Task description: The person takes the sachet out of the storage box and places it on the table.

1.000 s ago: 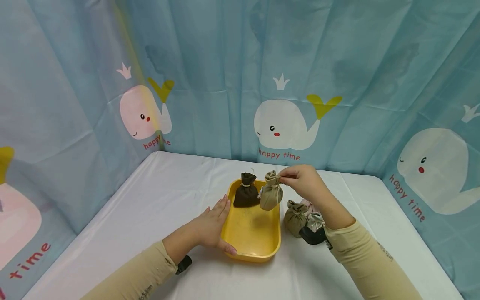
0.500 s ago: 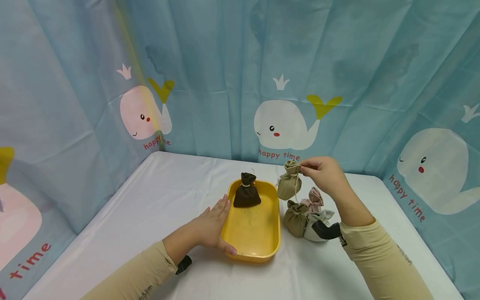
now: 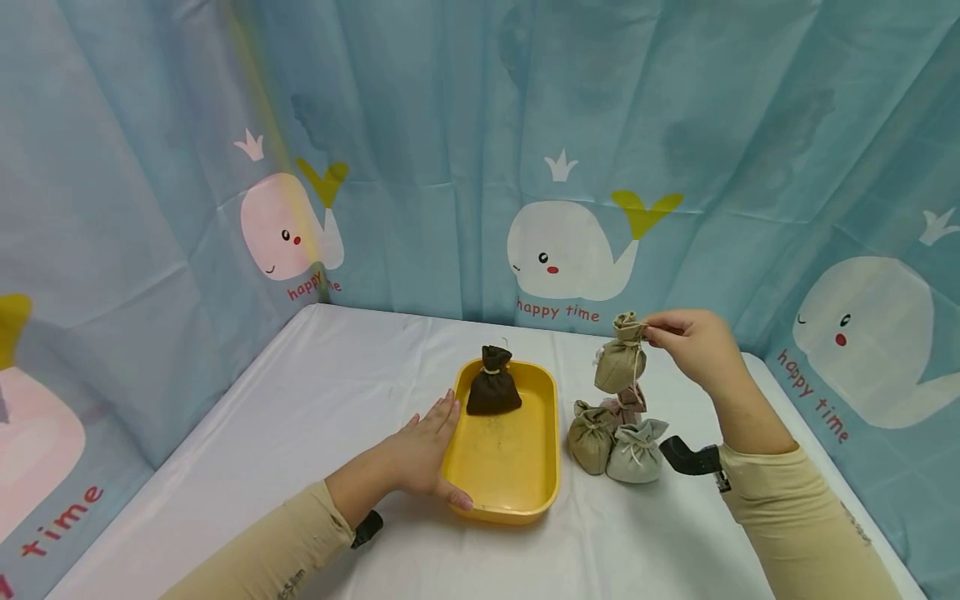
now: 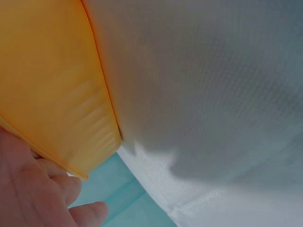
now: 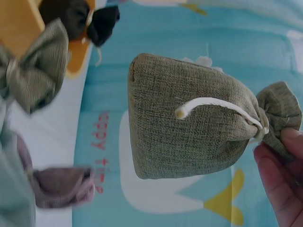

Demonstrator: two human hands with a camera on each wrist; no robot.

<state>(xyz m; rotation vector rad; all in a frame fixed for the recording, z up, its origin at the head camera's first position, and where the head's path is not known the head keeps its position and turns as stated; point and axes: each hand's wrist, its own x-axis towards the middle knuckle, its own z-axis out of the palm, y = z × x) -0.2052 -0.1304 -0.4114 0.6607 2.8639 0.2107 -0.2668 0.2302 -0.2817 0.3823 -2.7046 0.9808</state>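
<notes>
My right hand (image 3: 697, 346) pinches the gathered neck of an olive-brown drawstring pouch (image 3: 621, 367), raised over the table right of the tray. In the right wrist view the pouch (image 5: 189, 118) hangs by its neck between thumb and fingers, its white cord end loose. My left hand (image 3: 423, 454) rests along the left side of a yellow tray (image 3: 502, 483), fingers extended and thumb by the near corner. The left wrist view has the fingers (image 4: 71, 189) at the tray's rim. A dark brown pouch (image 3: 493, 393) sits in the tray's far end.
Right of the tray stand another olive-brown pouch (image 3: 590, 442), a light grey pouch (image 3: 636, 458) and a pink pouch (image 3: 633, 400), partly covered by the raised one. White cloth covers the table (image 3: 360, 367). A blue whale-print curtain (image 3: 420, 167) hangs behind.
My right hand has carried the olive-brown pouch from over the tray up and to the right, above the other pouches. The left hand and tray have stayed in place.
</notes>
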